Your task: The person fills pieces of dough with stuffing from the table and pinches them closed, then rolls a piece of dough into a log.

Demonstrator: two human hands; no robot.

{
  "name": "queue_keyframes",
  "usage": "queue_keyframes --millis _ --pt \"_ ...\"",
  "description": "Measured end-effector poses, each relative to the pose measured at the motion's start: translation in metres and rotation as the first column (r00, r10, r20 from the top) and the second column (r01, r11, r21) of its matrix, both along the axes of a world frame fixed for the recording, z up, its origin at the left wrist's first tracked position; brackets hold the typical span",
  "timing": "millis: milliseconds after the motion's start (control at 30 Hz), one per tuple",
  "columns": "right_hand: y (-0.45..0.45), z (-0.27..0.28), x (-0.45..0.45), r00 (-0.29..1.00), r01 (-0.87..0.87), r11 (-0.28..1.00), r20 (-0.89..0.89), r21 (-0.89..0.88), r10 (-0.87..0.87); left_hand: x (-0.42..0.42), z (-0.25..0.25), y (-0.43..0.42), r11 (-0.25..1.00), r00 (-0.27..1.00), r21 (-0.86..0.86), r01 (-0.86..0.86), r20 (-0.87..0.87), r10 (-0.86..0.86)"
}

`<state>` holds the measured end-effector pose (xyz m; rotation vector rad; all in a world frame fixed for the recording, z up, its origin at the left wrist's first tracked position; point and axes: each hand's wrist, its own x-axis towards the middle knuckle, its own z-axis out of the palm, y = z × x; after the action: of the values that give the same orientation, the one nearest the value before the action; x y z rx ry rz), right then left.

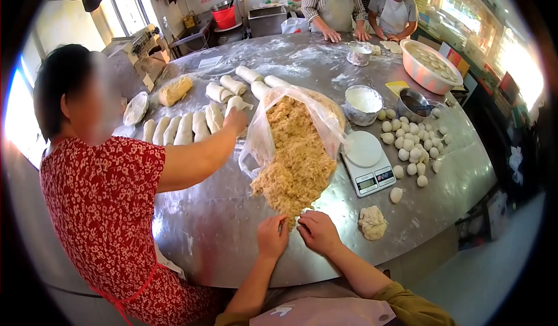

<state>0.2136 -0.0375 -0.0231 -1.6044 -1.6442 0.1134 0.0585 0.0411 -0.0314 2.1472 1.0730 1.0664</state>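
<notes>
A large heap of crumbly tan filling (pixel 296 151) spills out of a clear plastic bag (pixel 258 143) onto the steel table. At the heap's near tip, my left hand (pixel 273 237) has its fingers curled against the crumbs. My right hand (pixel 318 233) faces it from the other side, fingers bent in, with a little filling in the gap between the two. How much each hand grips is partly hidden by the fingers. A digital kitchen scale (pixel 367 166) stands right of the heap, and a rough dough lump (pixel 372 222) lies nearer the edge.
On the left a co-worker in a red patterned top (pixel 104 209) reaches across to dough rolls (pixel 185 129). Several small dough balls (pixel 410 145) lie right of the scale. A flour bowl (pixel 363 104), a metal pot (pixel 414 104) and a pink basin (pixel 430 67) stand behind. Two people work at the far edge.
</notes>
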Motion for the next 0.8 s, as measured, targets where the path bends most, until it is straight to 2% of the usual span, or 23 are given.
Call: queue_keyframes --millis 100,200,400,533,600,667,767,800 --pt "0.0 -0.01 0.002 1.0 0.002 0.999 -0.022 0.051 -0.001 0.001 -0.001 0.0 1.0 1.0 0.023 -0.007 -0.026 0.007" --pt "-0.002 -0.008 0.001 0.994 0.008 1.0 -0.108 0.022 -0.005 0.0 -0.007 0.001 1.0 1.0 0.015 0.005 0.011 -0.005" --pt "-0.005 0.0 -0.004 0.991 0.035 0.999 -0.127 0.031 -0.031 -0.001 -0.006 0.001 0.999 1.0 -0.05 0.014 -0.007 -0.015" --pt "-0.017 0.024 0.01 0.996 0.073 0.988 0.033 0.138 -0.078 -0.001 -0.003 0.001 0.997 1.0 -0.079 -0.005 0.003 0.006" --pt "-0.033 0.033 0.032 0.93 0.256 0.939 0.207 0.231 -0.304 -0.001 -0.006 -0.001 0.994 1.0 -0.102 -0.026 0.01 0.027" --pt "-0.05 0.048 0.06 0.809 0.422 0.885 0.359 0.196 -0.465 0.0 -0.011 -0.001 0.995 0.999 -0.097 -0.039 0.023 0.041" --pt "-0.071 0.039 0.091 0.783 0.566 0.819 0.374 -0.093 -0.498 0.001 -0.009 0.0 0.995 0.999 -0.091 -0.03 0.038 0.034" --pt "-0.074 0.034 0.094 0.791 0.569 0.813 0.351 -0.123 -0.501 0.001 -0.008 0.001 0.996 0.999 -0.088 -0.027 0.043 0.031"
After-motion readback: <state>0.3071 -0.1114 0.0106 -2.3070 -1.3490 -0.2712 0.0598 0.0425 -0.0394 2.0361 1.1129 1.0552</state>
